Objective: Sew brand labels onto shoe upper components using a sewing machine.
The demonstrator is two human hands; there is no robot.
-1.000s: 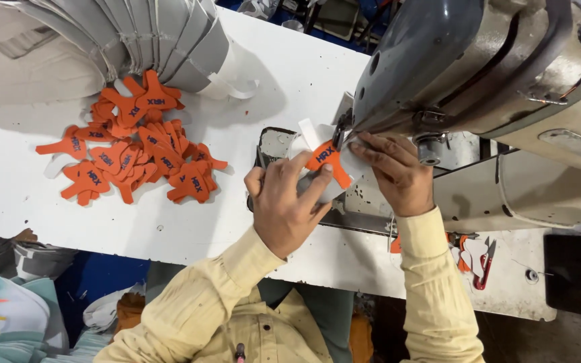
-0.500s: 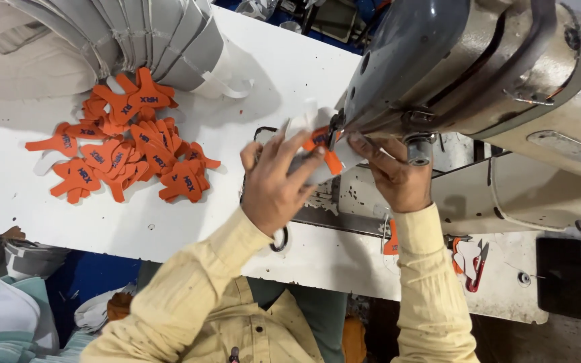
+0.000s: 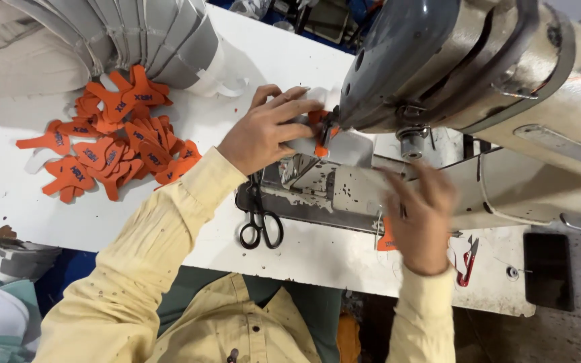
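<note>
My left hand (image 3: 267,128) presses a white fabric piece with an orange patch (image 3: 320,138) flat under the head of the grey sewing machine (image 3: 465,74), fingers spread over the cloth. Blurred with motion, my right hand (image 3: 419,215) hovers lower right of the needle area over the machine bed (image 3: 344,191); it holds nothing, fingers apart. An orange patch (image 3: 386,238) lies just beneath it at the bed's edge.
A heap of orange patches (image 3: 112,144) lies on the white table (image 3: 169,222) at left, below a stack of grey-white fabric pieces (image 3: 156,40). Black scissors (image 3: 260,225) rest near the bed. A red thread snipper (image 3: 467,262) sits at right.
My right hand has let go of the piece and pulled back toward the lower right. My left hand stays on the fabric, now pushed further under the machine head.
</note>
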